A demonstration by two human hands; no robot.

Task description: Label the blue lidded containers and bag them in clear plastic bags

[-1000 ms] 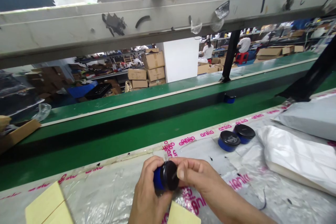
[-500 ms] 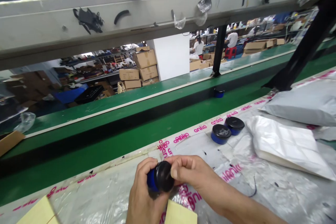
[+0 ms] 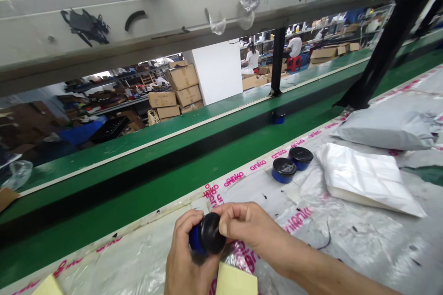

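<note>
My left hand [image 3: 185, 251] is wrapped round a small round blue jar with a black lid [image 3: 212, 235], tilted so the lid faces right. At the lid's right edge, the thumb and index finger of my right hand [image 3: 240, 223] are pinched together against its face. Whatever sits between those fingertips is too small or hidden to make out. Two similar jars, a nearer one [image 3: 284, 169] and one just behind it [image 3: 301, 157], stand upright beyond my right hand. Close below the held jar lies a pale yellow block of paper [image 3: 237, 279].
A clear plastic bag of white sheets [image 3: 370, 177] and a grey plastic packet [image 3: 387, 129] lie at the right. Behind the plastic-covered table runs a green conveyor belt [image 3: 145, 193] carrying one blue jar [image 3: 278, 117]. A metal beam [image 3: 180, 18] crosses overhead on black posts [image 3: 277, 62].
The view has shifted slightly, so the surroundings sit further left. Both hands keep the same hold on the jar, with the right fingertips still pinched at the lid.
</note>
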